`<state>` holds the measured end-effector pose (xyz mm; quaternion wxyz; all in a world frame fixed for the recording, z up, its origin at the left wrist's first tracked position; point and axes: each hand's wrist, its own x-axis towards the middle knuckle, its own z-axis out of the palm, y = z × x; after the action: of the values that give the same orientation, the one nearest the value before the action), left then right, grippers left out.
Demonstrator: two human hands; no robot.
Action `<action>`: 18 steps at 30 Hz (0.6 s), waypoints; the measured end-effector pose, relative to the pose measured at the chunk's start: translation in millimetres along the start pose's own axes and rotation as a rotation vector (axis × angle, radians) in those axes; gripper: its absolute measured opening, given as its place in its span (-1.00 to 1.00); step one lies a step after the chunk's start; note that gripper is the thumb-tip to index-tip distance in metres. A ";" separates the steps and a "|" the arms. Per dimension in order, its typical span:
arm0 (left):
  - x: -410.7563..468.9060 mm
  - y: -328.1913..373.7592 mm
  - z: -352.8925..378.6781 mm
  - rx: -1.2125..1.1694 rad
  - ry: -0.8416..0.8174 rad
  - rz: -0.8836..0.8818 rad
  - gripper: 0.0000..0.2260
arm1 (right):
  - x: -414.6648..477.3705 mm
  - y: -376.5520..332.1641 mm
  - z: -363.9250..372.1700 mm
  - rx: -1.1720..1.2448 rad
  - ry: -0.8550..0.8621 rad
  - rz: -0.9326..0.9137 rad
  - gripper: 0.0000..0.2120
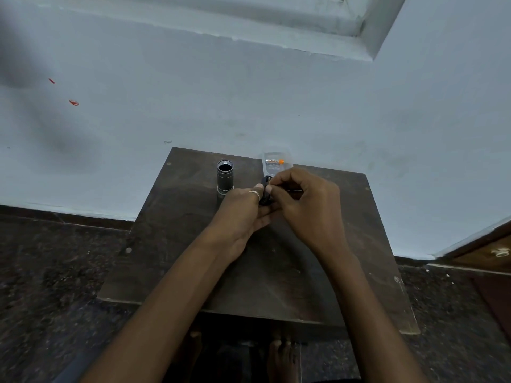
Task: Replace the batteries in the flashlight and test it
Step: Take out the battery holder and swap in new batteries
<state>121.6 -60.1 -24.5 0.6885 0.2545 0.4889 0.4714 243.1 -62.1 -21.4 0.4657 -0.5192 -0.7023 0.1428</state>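
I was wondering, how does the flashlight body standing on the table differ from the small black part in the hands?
The flashlight body stands upright on the table, untouched; the black part is gripped by the left hand and pinched by the right hand. The flashlight body is grey with its open end in plain view; the black part is darker and mostly hidden by fingers. Both are over the table's far half.
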 end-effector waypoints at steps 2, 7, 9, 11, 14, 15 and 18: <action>-0.7 1.5 0.4 -0.007 -0.013 0.016 -0.74 | 0.9 0.9 -0.4 -0.002 -0.041 0.045 -0.93; -2.9 4.2 0.0 -0.046 -0.052 0.014 -0.75 | 3.6 4.6 -0.8 0.062 -0.152 0.217 -0.56; -3.1 4.9 -0.7 -0.053 -0.060 0.011 -0.76 | 6.4 5.8 -4.0 0.112 -0.219 0.268 -0.45; -2.9 5.6 -1.0 -0.045 -0.071 0.007 -0.76 | 8.0 6.7 -6.3 0.153 -0.271 0.289 -0.42; -2.2 6.9 -2.4 0.006 -0.077 0.004 -0.76 | 9.0 8.0 -6.3 0.165 -0.280 0.283 -0.42; -2.0 7.0 -3.0 0.019 -0.081 0.003 -0.78 | 9.2 8.5 -6.2 0.165 -0.276 0.277 -0.43; -0.6 6.7 -4.3 0.036 -0.051 -0.012 -0.79 | 9.0 11.1 -5.1 0.139 -0.269 0.243 -0.44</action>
<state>115.0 -58.3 -20.4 0.6988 0.2759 0.4813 0.4516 253.6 -51.2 -21.8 0.3819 -0.5428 -0.6788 0.3143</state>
